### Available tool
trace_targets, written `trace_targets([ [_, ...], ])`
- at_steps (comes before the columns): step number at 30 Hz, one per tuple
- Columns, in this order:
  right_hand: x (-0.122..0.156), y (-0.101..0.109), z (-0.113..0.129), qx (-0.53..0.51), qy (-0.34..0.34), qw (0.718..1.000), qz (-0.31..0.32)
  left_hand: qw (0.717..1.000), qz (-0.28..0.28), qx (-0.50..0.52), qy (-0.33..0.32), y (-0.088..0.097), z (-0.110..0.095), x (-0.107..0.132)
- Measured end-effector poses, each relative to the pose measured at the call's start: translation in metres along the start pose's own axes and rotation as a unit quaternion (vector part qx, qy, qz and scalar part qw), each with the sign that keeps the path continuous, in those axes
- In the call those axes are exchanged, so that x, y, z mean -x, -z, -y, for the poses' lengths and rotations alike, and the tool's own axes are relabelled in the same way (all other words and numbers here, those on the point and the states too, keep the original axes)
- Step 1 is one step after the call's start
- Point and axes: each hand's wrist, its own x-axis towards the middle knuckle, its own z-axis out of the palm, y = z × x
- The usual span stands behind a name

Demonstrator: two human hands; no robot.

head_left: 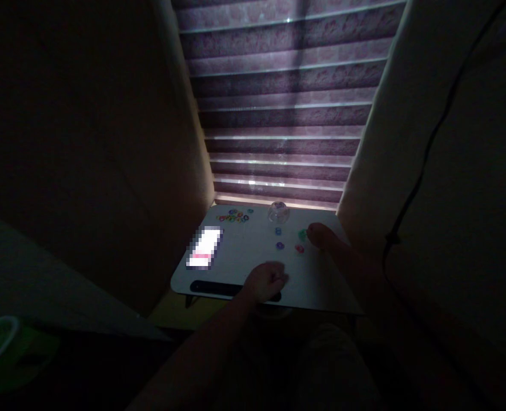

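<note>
My right hand is closed at the right side of a small white table, its fingertips against or just beside a small green ring. Whether the fingers grip that ring I cannot tell in the dim light. My left hand hovers over the front edge with curled fingers; anything inside it is hidden. Between and beyond the hands lie a purple ring, a blue ring and a red ring. Behind them stands a clear round container.
A group of several coloured rings lies at the table's back left. A bright phone, its screen blurred out, rests on the left. A black strip runs along the front. Purple blinds hang behind; a green basket is low left.
</note>
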Motion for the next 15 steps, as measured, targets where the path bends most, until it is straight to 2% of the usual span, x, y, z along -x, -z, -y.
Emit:
trace_targets([
  [3, -0.002, 0.001, 0.0, -0.008, 0.014, 1.0, -0.006, 1.0, 0.004, -0.006, 0.01, 0.0, -0.001, 0.0],
  [7, 0.009, -0.001, 0.01, -0.035, 0.083, 0.996, -0.018, 0.999, -0.004, -0.027, 0.019, -0.001, -0.003, -0.001],
  [11, 0.045, -0.013, 0.031, -0.069, 0.157, 0.985, -0.026, 0.999, -0.017, -0.038, 0.023, 0.001, -0.004, 0.0],
  [15, 0.084, -0.038, 0.047, -0.092, 0.214, 0.972, -0.016, 0.999, -0.009, -0.035, 0.032, 0.004, -0.006, 0.002],
])
